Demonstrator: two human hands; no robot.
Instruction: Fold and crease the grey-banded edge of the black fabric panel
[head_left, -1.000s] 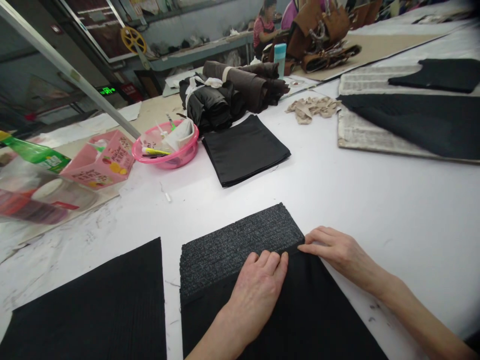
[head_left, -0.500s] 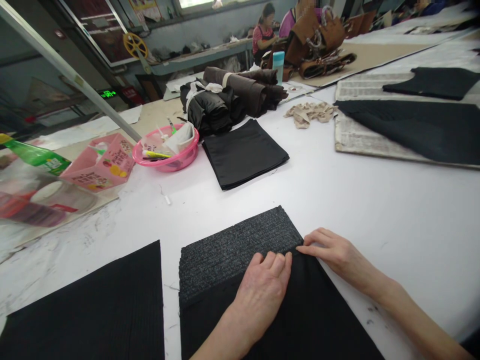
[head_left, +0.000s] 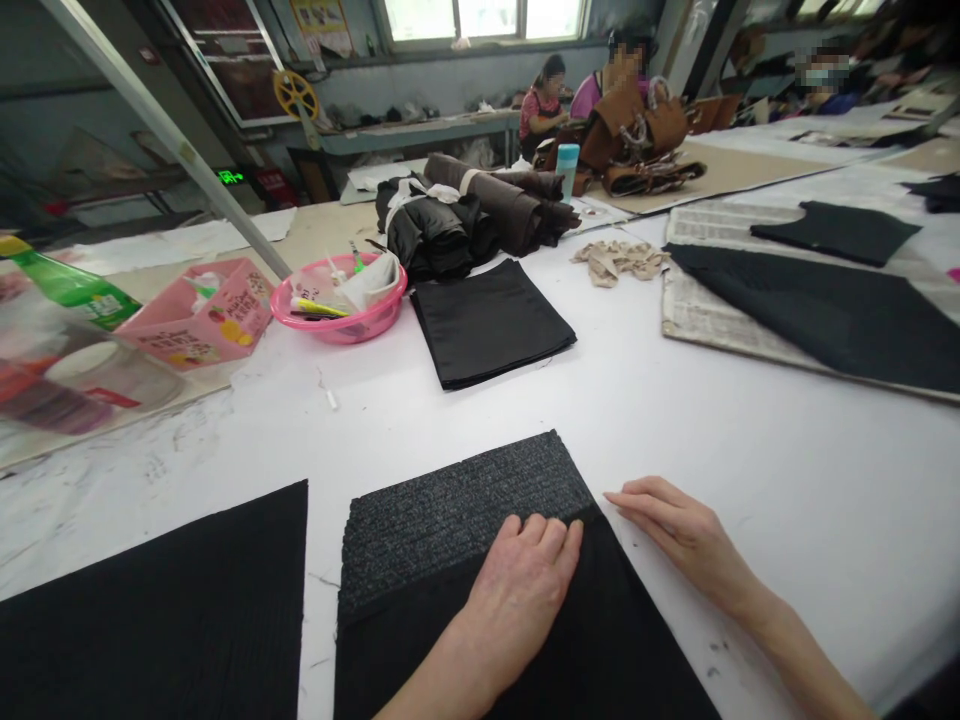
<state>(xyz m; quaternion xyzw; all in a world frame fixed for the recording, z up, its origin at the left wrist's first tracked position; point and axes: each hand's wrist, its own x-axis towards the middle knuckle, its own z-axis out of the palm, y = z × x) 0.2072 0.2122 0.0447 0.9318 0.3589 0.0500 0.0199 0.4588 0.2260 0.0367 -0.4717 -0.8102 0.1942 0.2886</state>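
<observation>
A black fabric piece [head_left: 600, 620] lies before me over a speckled dark grey panel [head_left: 442, 520], whose upper part shows beyond the black edge. My left hand [head_left: 525, 590] rests on that edge, knuckles up, its fingers bent together and gripping or pressing the cloth; its thumb is hidden. Just right of the panel's corner is my right hand [head_left: 682, 530], apart from the cloth. Its fingers stretch leftward and nothing shows in them. To the left lies another black fabric piece [head_left: 187, 600].
Beyond are a stack of black squares [head_left: 495, 325], a pink basin [head_left: 341, 325] with tools, a pink box [head_left: 202, 320] and fabric rolls [head_left: 495, 200]. Tan scraps [head_left: 619, 262] and a board [head_left: 701, 335] bearing black pieces lie to the right. Other people [head_left: 541, 105] sit at the back.
My right hand has let go of the fabric's right edge and moved slightly right and down, off it. My left hand stays on the cloth. The camera view has tilted up.
</observation>
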